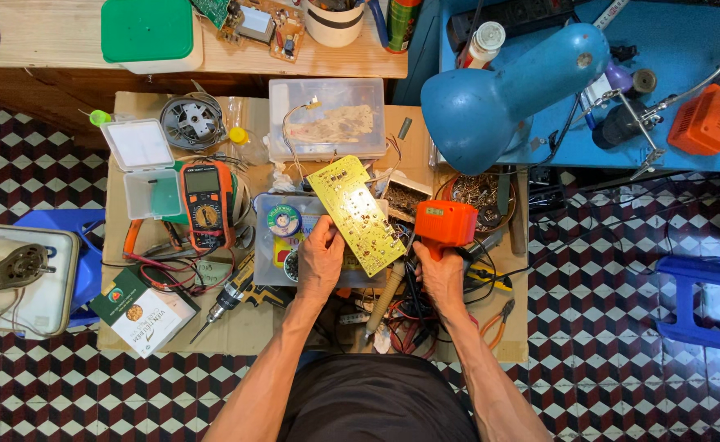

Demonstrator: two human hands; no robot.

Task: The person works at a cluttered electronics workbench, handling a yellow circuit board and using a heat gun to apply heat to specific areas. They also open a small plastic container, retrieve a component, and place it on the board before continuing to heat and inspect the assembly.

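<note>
My left hand (319, 260) holds a yellow-green circuit board (355, 211) by its lower left edge, tilted above the cluttered low table. My right hand (442, 274) grips the handle of an orange soldering gun (444, 223), whose body sits just right of the board. A wooden-handled soldering iron (384, 301) lies between my two hands, on a tangle of wires. A spool of solder wire (283, 220) rests on a clear plastic box just left of the board.
An orange multimeter (206, 205), an open white case (143, 168), a cordless drill (233, 296) and a small carton (141, 312) lie at the left. A blue desk lamp (507, 94) hangs over the right. Pliers (497, 319) lie by the right edge. Clear container (327, 119) behind.
</note>
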